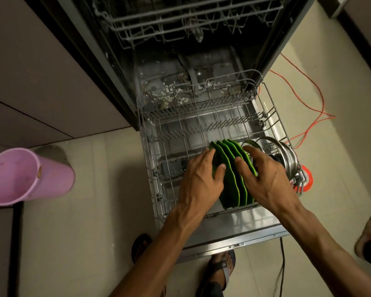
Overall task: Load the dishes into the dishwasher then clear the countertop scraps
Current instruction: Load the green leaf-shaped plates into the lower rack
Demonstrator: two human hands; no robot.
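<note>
Left hand [201, 174] with fingers extended, resting against the leftmost of the green plates [231, 181], right hand [263, 176] spread loosely over plate rims, lower rack [159, 189] pulled out

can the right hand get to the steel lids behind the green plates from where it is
Probably yes. The right hand rests on the green plates, and the steel lids stand just beyond its fingers in the same lower rack, with nothing between them.
</note>
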